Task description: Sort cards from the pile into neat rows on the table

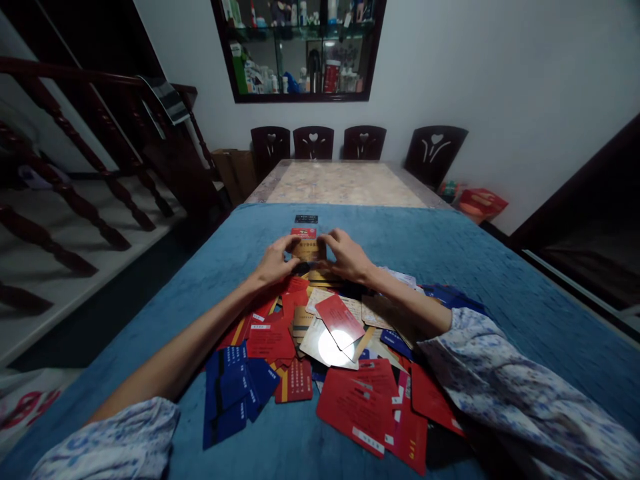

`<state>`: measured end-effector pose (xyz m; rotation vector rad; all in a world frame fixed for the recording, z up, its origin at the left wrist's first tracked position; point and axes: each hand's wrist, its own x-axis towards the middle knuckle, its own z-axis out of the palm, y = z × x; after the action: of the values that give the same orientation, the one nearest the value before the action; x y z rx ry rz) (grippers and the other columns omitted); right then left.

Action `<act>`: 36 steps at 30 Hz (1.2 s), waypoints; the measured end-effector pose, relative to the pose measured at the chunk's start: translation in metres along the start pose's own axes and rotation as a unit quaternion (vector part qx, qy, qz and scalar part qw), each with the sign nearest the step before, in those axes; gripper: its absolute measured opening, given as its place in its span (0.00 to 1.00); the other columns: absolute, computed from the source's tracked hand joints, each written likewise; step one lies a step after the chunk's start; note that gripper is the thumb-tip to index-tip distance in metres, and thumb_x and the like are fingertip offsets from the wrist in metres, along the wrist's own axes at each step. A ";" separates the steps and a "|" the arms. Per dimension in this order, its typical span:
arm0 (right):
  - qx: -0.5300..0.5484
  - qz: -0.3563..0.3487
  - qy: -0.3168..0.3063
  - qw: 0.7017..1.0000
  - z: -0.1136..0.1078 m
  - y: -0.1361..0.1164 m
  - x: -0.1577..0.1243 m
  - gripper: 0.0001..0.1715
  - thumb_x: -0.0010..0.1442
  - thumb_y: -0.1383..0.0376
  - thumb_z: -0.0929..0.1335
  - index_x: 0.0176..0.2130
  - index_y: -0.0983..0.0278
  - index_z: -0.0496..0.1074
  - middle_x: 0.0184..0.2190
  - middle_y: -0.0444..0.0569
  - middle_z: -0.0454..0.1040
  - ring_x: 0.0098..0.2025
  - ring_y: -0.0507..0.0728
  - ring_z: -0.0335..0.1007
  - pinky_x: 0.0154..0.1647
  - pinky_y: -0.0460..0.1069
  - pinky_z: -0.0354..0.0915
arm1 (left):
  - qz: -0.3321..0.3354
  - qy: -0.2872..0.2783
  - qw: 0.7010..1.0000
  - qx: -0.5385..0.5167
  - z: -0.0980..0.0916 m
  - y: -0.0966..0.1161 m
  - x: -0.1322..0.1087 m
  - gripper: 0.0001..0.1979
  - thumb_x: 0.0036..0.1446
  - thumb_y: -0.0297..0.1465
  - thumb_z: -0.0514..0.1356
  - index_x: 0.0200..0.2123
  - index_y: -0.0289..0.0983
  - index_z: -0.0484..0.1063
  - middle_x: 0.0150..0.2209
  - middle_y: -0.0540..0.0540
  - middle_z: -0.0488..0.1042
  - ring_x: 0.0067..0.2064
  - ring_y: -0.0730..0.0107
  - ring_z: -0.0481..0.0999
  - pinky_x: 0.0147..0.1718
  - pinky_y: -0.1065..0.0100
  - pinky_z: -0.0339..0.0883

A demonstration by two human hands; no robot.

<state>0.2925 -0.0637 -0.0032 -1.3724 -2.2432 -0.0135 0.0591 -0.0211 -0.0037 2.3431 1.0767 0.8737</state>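
Both my hands hold a gold card [309, 249] at the far side of a heap of cards. My left hand [278, 259] pinches its left edge, thumb below and fingers above. On the other edge, my right hand [345, 255] grips it with bent fingers. Just beyond lie a red card [303, 233] and a black card [307, 219], one behind the other. Nearer me spreads the pile: blue cards [227, 387] at the left, red cards [356, 403] in front, and a shiny pale card [320, 342] in the middle under a red one. Several cards beneath my right forearm are partly hidden.
A blue cloth [190, 287] covers the near part of the table; its far end [345, 181] shows a marbled top. Dark chairs [314, 142] stand behind it. At left is a wooden railing [75, 127], and red bags [483, 201] sit at right.
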 end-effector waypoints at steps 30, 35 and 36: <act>0.050 0.059 -0.062 0.995 0.038 0.017 0.048 0.18 0.57 0.59 0.75 0.45 0.65 0.79 0.47 0.55 0.73 0.49 0.62 0.67 0.52 0.56 0.64 | -0.002 -0.079 0.989 0.122 -0.017 -0.059 0.039 0.20 0.43 0.32 0.66 0.43 0.38 0.80 0.42 0.42 0.79 0.47 0.52 0.78 0.52 0.54 0.73; 0.037 0.082 -0.078 0.993 0.040 0.018 0.048 0.19 0.58 0.58 0.74 0.47 0.66 0.79 0.47 0.56 0.73 0.48 0.62 0.67 0.50 0.55 0.63 | -0.016 -0.087 0.988 0.125 -0.014 -0.062 0.044 0.19 0.43 0.32 0.66 0.42 0.38 0.81 0.42 0.42 0.79 0.46 0.51 0.78 0.51 0.54 0.73; 0.036 0.086 -0.080 0.992 0.041 0.018 0.048 0.19 0.58 0.57 0.74 0.46 0.66 0.79 0.47 0.56 0.73 0.48 0.62 0.66 0.49 0.54 0.63 | -0.018 -0.086 0.988 0.123 -0.013 -0.062 0.044 0.19 0.43 0.32 0.66 0.42 0.38 0.81 0.41 0.42 0.79 0.46 0.52 0.78 0.51 0.55 0.73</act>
<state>0.2735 -0.0040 -0.0228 -1.5699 -2.2203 0.2420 0.0398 0.0530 -0.0145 2.5347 1.2087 0.5390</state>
